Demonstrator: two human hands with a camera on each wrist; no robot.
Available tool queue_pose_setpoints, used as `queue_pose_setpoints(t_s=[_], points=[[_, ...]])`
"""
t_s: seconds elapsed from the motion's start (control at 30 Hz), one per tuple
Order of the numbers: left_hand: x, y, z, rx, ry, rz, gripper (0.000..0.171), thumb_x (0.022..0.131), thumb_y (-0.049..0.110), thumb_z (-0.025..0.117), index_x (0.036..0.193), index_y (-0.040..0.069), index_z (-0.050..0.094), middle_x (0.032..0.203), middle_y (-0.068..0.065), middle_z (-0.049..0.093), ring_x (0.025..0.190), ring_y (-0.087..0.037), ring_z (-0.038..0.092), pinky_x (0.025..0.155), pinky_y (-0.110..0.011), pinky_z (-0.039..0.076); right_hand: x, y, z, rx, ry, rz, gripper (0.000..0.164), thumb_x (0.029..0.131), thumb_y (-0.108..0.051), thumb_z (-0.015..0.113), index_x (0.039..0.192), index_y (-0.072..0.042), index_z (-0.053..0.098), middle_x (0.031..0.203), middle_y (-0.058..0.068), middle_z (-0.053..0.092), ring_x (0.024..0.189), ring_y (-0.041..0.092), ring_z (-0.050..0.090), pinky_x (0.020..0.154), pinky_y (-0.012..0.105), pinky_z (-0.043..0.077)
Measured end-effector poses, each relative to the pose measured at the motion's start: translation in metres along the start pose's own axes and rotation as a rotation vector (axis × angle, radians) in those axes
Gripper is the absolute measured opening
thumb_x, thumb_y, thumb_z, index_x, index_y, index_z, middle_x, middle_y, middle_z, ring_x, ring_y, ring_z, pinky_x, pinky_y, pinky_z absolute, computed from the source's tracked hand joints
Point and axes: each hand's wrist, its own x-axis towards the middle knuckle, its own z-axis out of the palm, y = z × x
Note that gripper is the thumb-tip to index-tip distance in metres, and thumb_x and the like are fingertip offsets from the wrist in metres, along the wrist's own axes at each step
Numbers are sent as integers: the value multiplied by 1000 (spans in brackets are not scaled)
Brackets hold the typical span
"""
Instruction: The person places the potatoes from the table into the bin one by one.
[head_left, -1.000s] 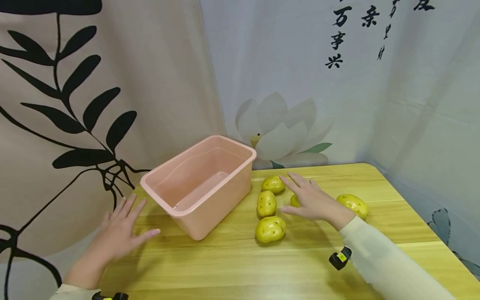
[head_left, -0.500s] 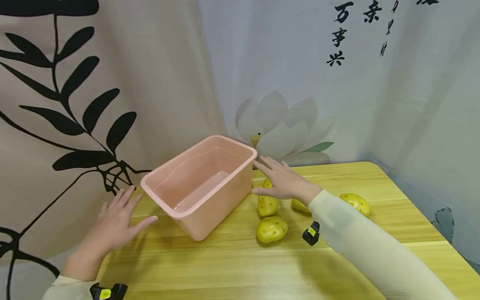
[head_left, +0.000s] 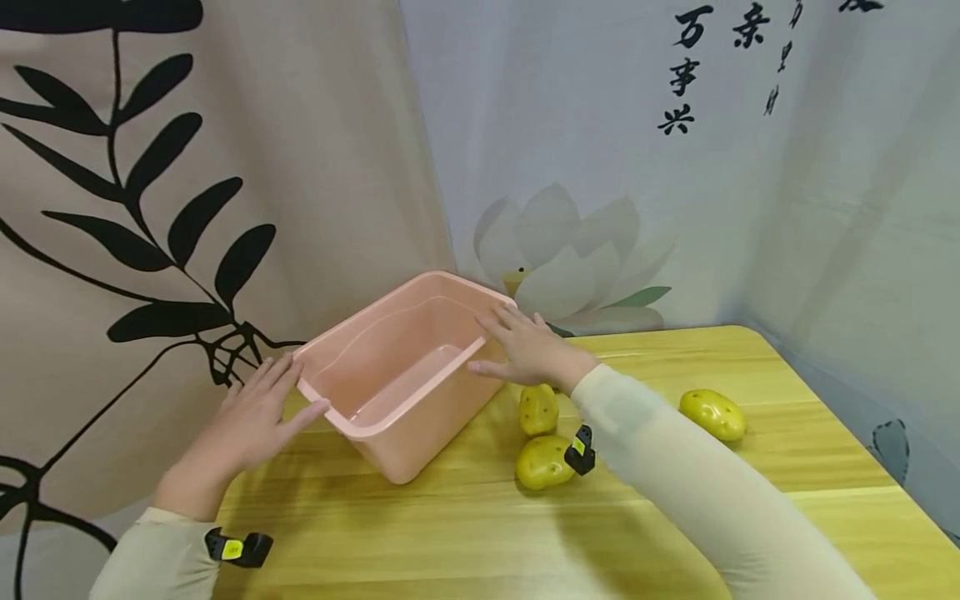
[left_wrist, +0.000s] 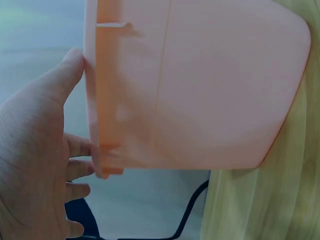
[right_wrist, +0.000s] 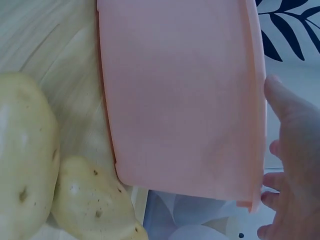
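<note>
An empty pink plastic bin (head_left: 420,437) stands at the back left of the wooden table. My left hand (head_left: 251,427) is at its left corner, fingers spread and fairly straight; in the left wrist view the thumb tip meets the bin's rim (left_wrist: 91,75). Across the bin, my right hand (head_left: 534,352) lies over the right rim with extended fingers, its thumb tip right at the edge in the right wrist view. Below the right hand, two yellow potatoes, an upper potato (head_left: 538,410) and a lower potato (head_left: 542,463), lie beside the bin; the right arm hides others.
Another potato (head_left: 712,415) lies farther right on the table (head_left: 420,542). A printed curtain (head_left: 360,150) with dark leaves, a pale lotus and black characters hangs close behind the table. Each sleeve carries a small black wrist device (head_left: 238,548).
My right hand has moved left from above the potatoes to the bin's right rim. My left hand has shifted slightly up and right onto the bin's left corner.
</note>
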Motion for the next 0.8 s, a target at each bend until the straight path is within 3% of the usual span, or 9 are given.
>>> queue_pose_setpoints(t_s=[0.2, 0.4, 0.57, 0.8], points=[[13, 3, 1, -30, -56, -2, 86, 96, 64, 35, 153, 3, 15, 158, -22, 7, 143, -47, 4, 101, -76, 5, 13, -2, 8, 9, 4, 29, 80, 94, -67, 33, 156, -21, 12, 160, 14, 9, 146, 33, 3, 110, 65, 12], [41, 4, -1, -59, -130, -28, 86, 95, 67, 30, 155, 7, 14, 159, -20, 5, 143, -45, 2, 102, -76, 3, 27, -3, 13, 36, 46, 103, 79, 94, -70, 27, 155, -20, 18, 160, 13, 9, 146, 35, 2, 110, 65, 9], [64, 3, 3, -89, -176, -55, 90, 92, 72, 26, 155, 9, 11, 160, -19, 2, 144, -43, 0, 103, -74, 0, 37, -7, 12, 77, 26, 167, 80, 94, -69, 23, 154, -16, 23, 160, 15, 7, 146, 36, 0, 112, 63, 4], [73, 5, 5, -106, -189, -75, 95, 92, 72, 27, 154, 4, 3, 159, -18, -5, 144, -40, -7, 107, -68, -6, 45, -6, 13, 68, 12, 231, 83, 94, -70, 20, 155, -14, 19, 160, 15, 3, 146, 33, -4, 113, 61, 3]])
